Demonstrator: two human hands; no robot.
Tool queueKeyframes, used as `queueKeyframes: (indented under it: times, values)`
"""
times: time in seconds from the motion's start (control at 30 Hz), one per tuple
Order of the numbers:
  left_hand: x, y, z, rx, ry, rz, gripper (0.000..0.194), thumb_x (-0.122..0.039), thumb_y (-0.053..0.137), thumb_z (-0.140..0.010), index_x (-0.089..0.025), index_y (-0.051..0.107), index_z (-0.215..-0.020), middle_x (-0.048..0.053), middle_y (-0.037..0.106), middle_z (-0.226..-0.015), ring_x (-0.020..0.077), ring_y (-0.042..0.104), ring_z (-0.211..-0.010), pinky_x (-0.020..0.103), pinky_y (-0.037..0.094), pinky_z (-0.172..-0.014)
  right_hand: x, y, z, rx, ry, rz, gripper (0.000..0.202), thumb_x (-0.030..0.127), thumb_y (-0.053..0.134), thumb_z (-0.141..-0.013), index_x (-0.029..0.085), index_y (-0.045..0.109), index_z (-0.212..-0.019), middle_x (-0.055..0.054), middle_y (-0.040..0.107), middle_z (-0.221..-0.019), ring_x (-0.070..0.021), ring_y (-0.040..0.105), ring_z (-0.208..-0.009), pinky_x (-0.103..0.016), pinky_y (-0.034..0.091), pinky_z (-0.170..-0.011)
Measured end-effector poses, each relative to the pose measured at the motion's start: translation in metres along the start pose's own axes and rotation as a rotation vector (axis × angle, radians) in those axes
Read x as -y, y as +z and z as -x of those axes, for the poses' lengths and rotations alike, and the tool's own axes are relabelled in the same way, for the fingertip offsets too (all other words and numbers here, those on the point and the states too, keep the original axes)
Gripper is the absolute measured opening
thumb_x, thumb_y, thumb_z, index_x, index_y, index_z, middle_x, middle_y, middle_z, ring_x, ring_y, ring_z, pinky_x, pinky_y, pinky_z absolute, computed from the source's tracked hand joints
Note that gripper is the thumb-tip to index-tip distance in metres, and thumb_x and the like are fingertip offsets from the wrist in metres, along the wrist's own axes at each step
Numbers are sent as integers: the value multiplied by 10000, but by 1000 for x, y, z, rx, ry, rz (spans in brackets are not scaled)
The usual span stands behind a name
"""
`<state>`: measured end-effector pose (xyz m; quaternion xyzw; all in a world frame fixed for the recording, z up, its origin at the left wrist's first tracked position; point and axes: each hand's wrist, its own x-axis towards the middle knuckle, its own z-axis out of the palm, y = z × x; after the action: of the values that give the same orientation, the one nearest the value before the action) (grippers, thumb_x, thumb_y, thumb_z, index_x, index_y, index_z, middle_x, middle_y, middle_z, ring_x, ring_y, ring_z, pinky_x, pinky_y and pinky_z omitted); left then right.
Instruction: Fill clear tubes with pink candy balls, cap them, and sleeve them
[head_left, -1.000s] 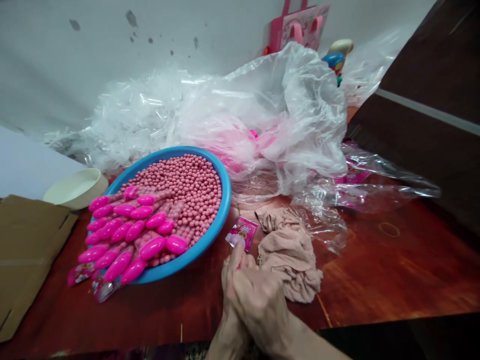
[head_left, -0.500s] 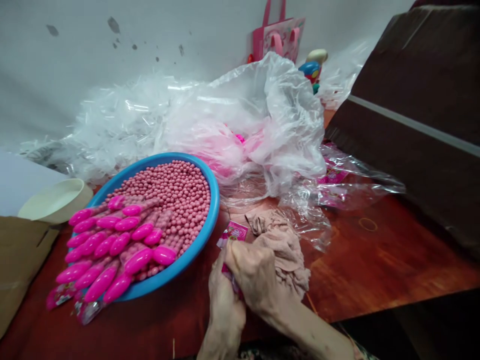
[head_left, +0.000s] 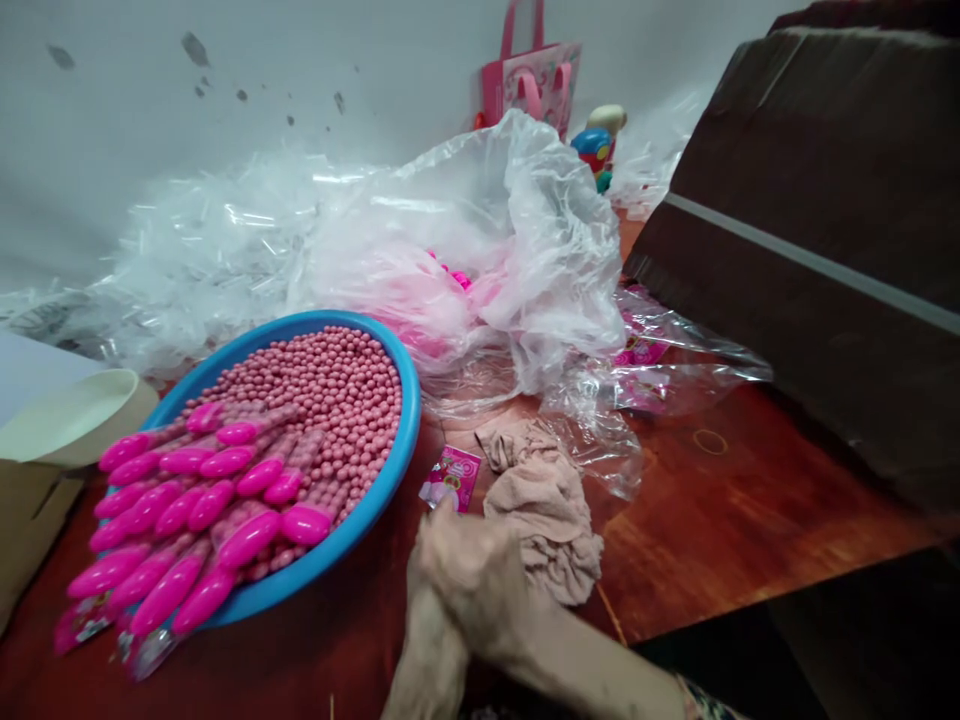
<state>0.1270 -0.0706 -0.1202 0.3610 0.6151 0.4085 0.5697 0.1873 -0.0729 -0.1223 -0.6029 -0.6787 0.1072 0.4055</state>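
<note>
My left hand and my right hand are pressed together at the bottom centre, both blurred, fingers closed. What they hold between them is hidden. Just beyond the fingertips a small pink printed packet lies on the table. A crumpled beige cloth is right beside my right hand. To the left stands a blue basin full of pink beads. Several bright pink capped tubes with beads inside rest on its left part.
Clear plastic bags are heaped behind the basin, by a pile of clear plastic pieces. A dark cardboard stack leans at right. A pale bowl is at left; a pink bag stands at the back.
The view has shifted, so most things sit further left. My hands have moved down and nearer me, showing more of the packet on the table. The pink item glimpsed between them is now hidden.
</note>
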Motion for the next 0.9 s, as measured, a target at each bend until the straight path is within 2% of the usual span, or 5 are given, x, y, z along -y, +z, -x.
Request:
queueKeyframes:
  times: [0.1, 0.3, 0.5, 0.67, 0.9]
  values:
    - [-7, 2, 1, 16, -94, 135, 425, -563, 517, -805, -199, 682, -661, 36, 630, -541, 156, 489, -403, 255, 380, -349, -17, -8, -14, 32, 110, -117, 461, 249, 319, -962, 203, 407, -511, 49, 353, -439, -85, 332, -393, -240, 267, -410]
    - [-16, -16, -4, 100, -128, 288, 568, -729, 502, -715, -179, 558, -586, -51, 453, -450, 80, 354, -397, 194, 286, -388, -39, -16, -16, 100, 307, -299, 457, 351, 260, -986, 212, 281, -552, 65, 278, -476, -60, 284, -409, -198, 227, -373]
    - [-4, -29, -5, 316, -66, 66, 378, -467, 702, -709, -130, 591, -579, -26, 499, -478, 77, 364, -444, 205, 296, -440, -23, -17, -4, 83, 320, -291, 443, 339, 303, -967, 210, 333, -544, 53, 325, -484, -80, 307, -426, -239, 227, -439]
    - [11, -20, 10, 134, 3, 69, 344, -406, 699, -707, -160, 521, -547, -46, 456, -536, 91, 372, -540, 191, 343, -501, -2, -9, 11, 79, 243, -309, 478, 430, 305, -933, 214, 396, -517, 23, 351, -488, -114, 318, -453, -288, 191, -467]
    - [2, -19, 24, 104, -42, 236, 359, -458, 739, -682, -147, 566, -638, -85, 372, -488, 40, 231, -436, 157, 213, -398, -34, -16, -12, 197, 434, -501, 548, 582, 298, -926, 213, 346, -524, 68, 280, -456, -69, 280, -376, -217, 232, -384]
